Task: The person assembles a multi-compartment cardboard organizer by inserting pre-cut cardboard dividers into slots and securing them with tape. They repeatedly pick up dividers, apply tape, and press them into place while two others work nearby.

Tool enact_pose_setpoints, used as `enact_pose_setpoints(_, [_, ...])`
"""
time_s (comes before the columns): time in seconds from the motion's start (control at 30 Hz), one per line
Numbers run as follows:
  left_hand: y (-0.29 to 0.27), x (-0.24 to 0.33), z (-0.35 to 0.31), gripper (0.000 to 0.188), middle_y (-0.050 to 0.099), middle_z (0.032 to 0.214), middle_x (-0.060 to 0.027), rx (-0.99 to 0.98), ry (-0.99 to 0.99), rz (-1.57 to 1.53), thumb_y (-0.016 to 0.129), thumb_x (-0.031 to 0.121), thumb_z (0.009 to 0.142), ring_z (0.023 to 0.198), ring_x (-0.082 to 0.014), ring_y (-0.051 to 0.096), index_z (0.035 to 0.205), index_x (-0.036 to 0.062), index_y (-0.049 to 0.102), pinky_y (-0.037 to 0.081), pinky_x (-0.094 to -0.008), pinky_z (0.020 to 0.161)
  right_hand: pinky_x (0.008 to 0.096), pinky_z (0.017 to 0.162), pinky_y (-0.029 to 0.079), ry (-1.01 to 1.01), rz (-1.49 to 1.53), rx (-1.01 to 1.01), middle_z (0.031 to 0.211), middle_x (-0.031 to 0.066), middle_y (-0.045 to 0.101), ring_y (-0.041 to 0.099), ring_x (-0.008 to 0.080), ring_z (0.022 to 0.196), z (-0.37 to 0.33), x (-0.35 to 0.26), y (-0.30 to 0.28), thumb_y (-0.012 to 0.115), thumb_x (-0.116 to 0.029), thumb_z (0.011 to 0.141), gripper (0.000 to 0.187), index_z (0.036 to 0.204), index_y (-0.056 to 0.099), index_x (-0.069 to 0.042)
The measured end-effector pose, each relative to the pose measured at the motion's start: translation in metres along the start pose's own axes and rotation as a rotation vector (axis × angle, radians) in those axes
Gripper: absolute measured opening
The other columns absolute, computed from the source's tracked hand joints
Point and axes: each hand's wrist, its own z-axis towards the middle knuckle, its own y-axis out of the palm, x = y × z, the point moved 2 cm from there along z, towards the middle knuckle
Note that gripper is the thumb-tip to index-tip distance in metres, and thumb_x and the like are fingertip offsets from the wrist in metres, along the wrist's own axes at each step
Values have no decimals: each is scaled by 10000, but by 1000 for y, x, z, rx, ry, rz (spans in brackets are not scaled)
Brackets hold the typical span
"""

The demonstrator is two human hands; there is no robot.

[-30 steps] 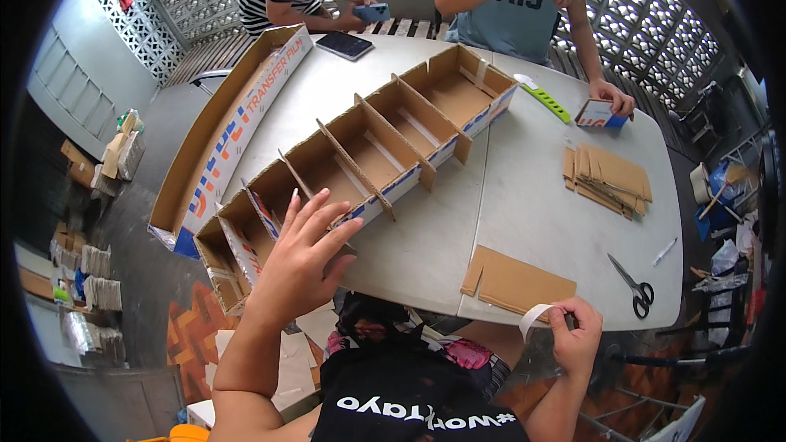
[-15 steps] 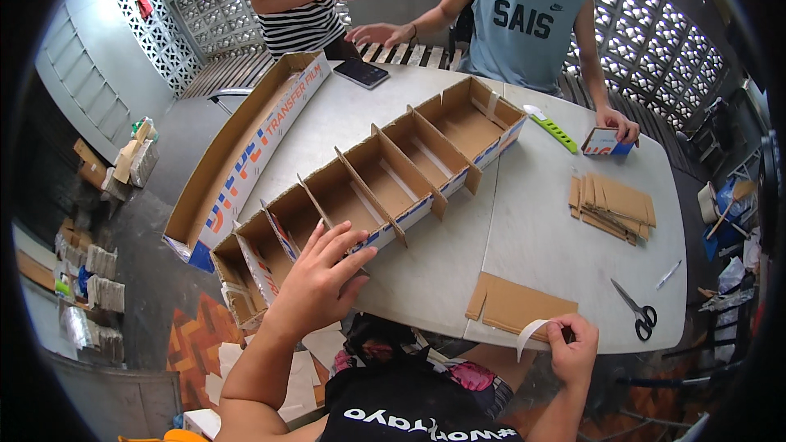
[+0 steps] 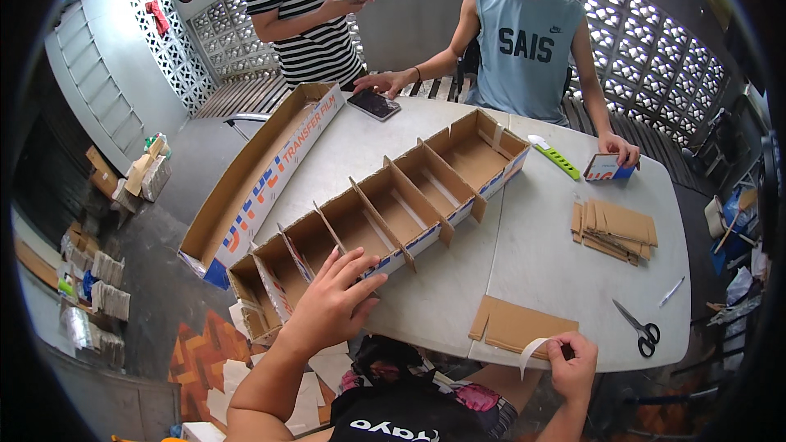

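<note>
My left hand (image 3: 334, 296) is open, fingers apart, resting against the near side of a long cardboard box (image 3: 360, 227). Upright cardboard dividers (image 3: 385, 217) split that box into several compartments. At the table's near edge my right hand (image 3: 573, 363) is closed in a pinch on a curled white strip (image 3: 528, 353), which looks like tape or paper. Beneath the strip lies a flat brown cardboard piece (image 3: 528, 326) with a slit near its left end, close to my right fingers.
Another long open box (image 3: 262, 188) lies at the left. Right of centre are a cardboard stack (image 3: 614, 231), black scissors (image 3: 643, 331), a pen (image 3: 671, 291) and a green cutter (image 3: 557, 160). Across the table, one person touches a phone (image 3: 374, 104) and holds a small box piece (image 3: 610, 167).
The view has tilted up, so the table sits lower in it. The seated person's hand across the table has reached the phone. My hands keep nearly the same places.
</note>
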Motion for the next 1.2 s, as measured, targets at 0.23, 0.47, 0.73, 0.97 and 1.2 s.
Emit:
enact_pose_setpoints(0.23, [0, 0, 0, 380, 583, 1334, -103, -2, -2, 0, 750, 104, 803, 1317, -336, 507, 1177, 110, 682, 383, -558, 1129, 262, 592, 442, 18, 18, 0, 707, 50, 646, 556, 100, 638, 0, 1, 1, 721, -65, 851, 112, 815, 673, 30])
enact_pose_setpoints(0.47, [1, 1, 0, 369, 584, 1343, -103, -2, -11, 16, 746, 119, 811, 1325, -332, 504, 1175, 119, 686, 379, -555, 1132, 258, 588, 443, -14, 1, 8, 695, 47, 641, 554, 95, 631, 0, 5, 0, 721, -62, 854, 113, 809, 671, 28])
enact_pose_setpoints(0.73, [0, 5, 1, 377, 605, 1324, -109, 33, -16, 13, 777, 60, 752, 1308, -345, 527, 1118, 116, 707, 400, -542, 1120, 268, 592, 446, -22, -11, 12, 694, 52, 642, 555, 104, 631, 0, 0, 1, 715, -59, 850, 108, 803, 667, 27])
enact_pose_setpoints(0.97, [-1, 0, -2, 370, 592, 1321, -98, 18, -2, 1, 753, 97, 786, 1313, -328, 515, 1150, 115, 690, 380, -550, 1132, 277, 605, 458, 21, 7, 7, 702, 69, 645, 574, 125, 644, 0, 3, 1, 711, -60, 848, 103, 821, 673, 32])
enact_pose_setpoints(1.2, [-8, 8, 6, 274, 646, 1206, -104, 287, 97, 25, 747, 17, 749, 1208, -335, 588, 1013, 85, 719, 434, -536, 1075, 295, 639, 500, 73, 14, 40, 735, 113, 681, 638, 173, 670, -4, 0, -6, 710, -47, 830, 86, 841, 689, 35])
